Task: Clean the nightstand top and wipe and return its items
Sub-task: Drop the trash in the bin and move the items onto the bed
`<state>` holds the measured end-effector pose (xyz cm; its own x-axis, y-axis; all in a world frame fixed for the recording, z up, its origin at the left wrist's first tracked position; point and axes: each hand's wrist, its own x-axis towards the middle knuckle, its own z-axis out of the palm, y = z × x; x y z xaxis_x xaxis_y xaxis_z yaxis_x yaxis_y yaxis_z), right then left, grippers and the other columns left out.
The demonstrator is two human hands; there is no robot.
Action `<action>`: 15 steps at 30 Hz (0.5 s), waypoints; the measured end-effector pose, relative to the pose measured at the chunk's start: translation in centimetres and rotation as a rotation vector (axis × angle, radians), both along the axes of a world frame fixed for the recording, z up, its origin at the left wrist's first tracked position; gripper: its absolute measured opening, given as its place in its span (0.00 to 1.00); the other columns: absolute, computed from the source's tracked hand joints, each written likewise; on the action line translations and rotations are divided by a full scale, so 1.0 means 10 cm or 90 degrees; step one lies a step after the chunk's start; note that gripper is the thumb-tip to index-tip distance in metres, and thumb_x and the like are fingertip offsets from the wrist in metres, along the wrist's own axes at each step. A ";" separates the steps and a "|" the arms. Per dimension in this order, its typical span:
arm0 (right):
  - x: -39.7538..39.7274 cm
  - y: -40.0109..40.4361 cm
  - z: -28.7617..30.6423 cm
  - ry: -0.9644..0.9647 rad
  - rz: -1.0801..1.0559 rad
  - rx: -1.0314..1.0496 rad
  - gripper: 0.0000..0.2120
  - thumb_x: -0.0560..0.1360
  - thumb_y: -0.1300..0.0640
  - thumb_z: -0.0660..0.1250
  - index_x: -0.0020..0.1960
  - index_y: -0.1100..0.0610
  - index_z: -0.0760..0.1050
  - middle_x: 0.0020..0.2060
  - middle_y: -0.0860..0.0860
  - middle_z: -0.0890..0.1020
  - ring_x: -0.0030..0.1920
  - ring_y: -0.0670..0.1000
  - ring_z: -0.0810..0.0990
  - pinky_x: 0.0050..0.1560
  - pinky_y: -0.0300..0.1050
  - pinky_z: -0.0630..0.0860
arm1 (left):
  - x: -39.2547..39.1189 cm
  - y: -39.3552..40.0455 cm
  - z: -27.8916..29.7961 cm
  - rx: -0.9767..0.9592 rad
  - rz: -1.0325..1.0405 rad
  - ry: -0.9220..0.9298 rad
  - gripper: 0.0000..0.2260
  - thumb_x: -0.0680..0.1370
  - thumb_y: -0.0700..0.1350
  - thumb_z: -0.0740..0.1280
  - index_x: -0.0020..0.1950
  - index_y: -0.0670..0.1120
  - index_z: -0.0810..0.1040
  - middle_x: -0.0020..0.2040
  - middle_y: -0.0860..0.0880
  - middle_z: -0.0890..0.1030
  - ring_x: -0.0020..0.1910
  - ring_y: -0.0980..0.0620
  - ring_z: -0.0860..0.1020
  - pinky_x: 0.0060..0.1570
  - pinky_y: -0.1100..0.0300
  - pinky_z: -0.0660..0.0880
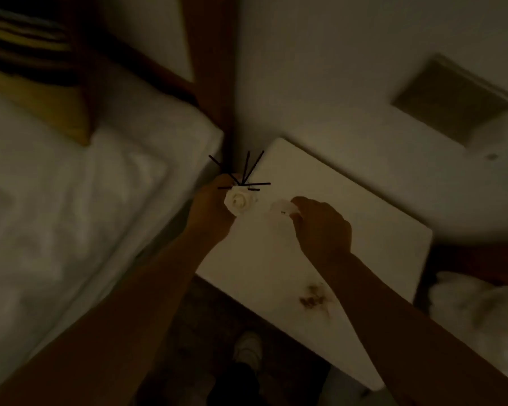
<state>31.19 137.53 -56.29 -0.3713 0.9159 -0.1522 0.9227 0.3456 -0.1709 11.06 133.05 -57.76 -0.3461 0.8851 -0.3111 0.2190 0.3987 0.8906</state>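
Note:
The white nightstand top (364,218) fills the middle of the dim view, with a brown stain (314,297) near its front edge. My left hand (210,206) grips a reed diffuser (241,200), a small white flower-shaped holder with several thin black sticks fanning out, over the nightstand's left edge. My right hand (320,227) is over the top just to the right, fingers pinched on a small white wipe (282,206) close to the diffuser. The diffuser's lower body is hidden behind my left hand.
A bed with white sheets (71,215) and a yellow striped pillow (27,54) lies to the left. A dark wooden post (211,83) stands behind. White cloth (481,317) sits low on the right. My shoe (248,350) is on the dark floor below.

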 end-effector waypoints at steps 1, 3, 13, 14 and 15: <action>-0.27 -0.04 0.05 0.014 0.034 0.001 0.13 0.79 0.51 0.59 0.63 0.48 0.72 0.53 0.51 0.80 0.52 0.57 0.78 0.41 0.49 0.70 | -0.24 -0.16 0.08 0.005 0.033 0.019 0.09 0.76 0.37 0.69 0.46 0.52 0.77 0.41 0.52 0.79 0.40 0.54 0.78 0.42 0.63 0.76; -0.83 -0.13 0.14 0.039 0.092 0.004 0.13 0.79 0.52 0.60 0.63 0.49 0.73 0.53 0.52 0.80 0.52 0.57 0.77 0.42 0.50 0.71 | -0.69 -0.50 0.23 0.003 0.113 -0.005 0.09 0.74 0.38 0.72 0.51 0.49 0.80 0.44 0.49 0.83 0.43 0.51 0.82 0.41 0.57 0.79; -3.32 -0.96 0.26 0.133 0.425 0.015 0.11 0.79 0.56 0.62 0.60 0.54 0.76 0.50 0.54 0.81 0.49 0.57 0.78 0.41 0.51 0.75 | -2.46 -2.25 0.08 -0.024 0.384 0.181 0.14 0.72 0.43 0.73 0.57 0.52 0.79 0.50 0.54 0.81 0.51 0.52 0.80 0.51 0.54 0.77; -3.46 -1.06 0.26 0.136 0.449 0.014 0.11 0.79 0.57 0.63 0.60 0.54 0.76 0.50 0.54 0.81 0.49 0.57 0.78 0.41 0.51 0.76 | -2.56 -2.36 0.02 -0.025 0.411 0.176 0.14 0.72 0.44 0.74 0.57 0.52 0.79 0.50 0.54 0.81 0.50 0.53 0.80 0.51 0.56 0.76; -3.62 -1.16 0.23 0.134 0.477 0.014 0.11 0.79 0.57 0.63 0.60 0.54 0.76 0.50 0.54 0.81 0.50 0.58 0.78 0.41 0.52 0.76 | -2.66 -2.49 -0.03 -0.031 0.439 0.176 0.14 0.72 0.44 0.74 0.56 0.52 0.79 0.50 0.54 0.82 0.50 0.54 0.79 0.50 0.58 0.75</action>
